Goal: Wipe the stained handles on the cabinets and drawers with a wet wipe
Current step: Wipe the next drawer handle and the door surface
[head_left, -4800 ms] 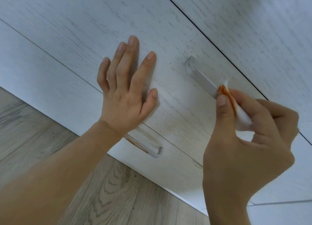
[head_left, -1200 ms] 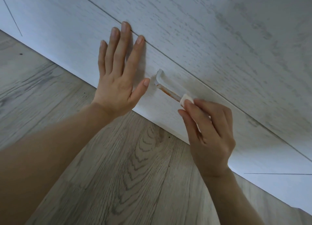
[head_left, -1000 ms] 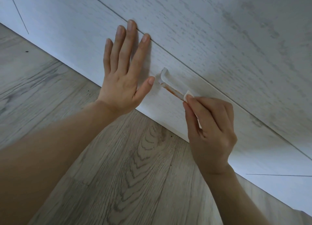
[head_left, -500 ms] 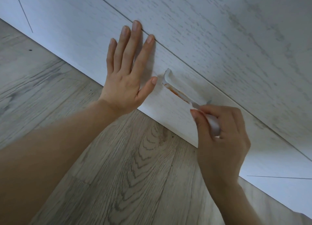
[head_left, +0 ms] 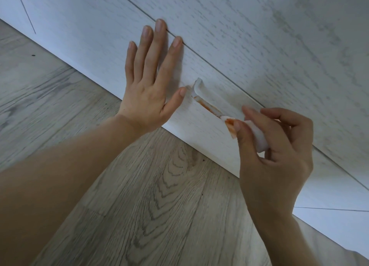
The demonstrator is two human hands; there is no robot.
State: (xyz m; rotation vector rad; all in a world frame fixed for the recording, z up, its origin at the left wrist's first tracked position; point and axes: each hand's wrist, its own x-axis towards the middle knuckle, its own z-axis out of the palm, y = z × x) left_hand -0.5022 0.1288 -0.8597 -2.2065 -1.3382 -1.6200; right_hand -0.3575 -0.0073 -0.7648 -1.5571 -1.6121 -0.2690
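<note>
A pale bar handle [head_left: 201,95] sits on the lowest white drawer front [head_left: 111,52], with an orange stain along its underside. My right hand [head_left: 275,156] pinches a folded white wet wipe [head_left: 257,136], orange-smeared at its tip, against the right part of the handle. The handle's right end is hidden behind the wipe and fingers. My left hand [head_left: 151,86] lies flat on the drawer front just left of the handle, fingers spread and straight.
Grey wood-grain floor [head_left: 151,206] runs below the drawer's bottom edge. A taller white wood-grain drawer front [head_left: 279,36] sits above the seam. A strip of light fabric [head_left: 323,251] shows at the lower right.
Since 4.8 s ago the work has shifted from the upper handle to the lowest one. In the last second my right hand slid the wipe rightward along it, and orange now shows on the wipe.
</note>
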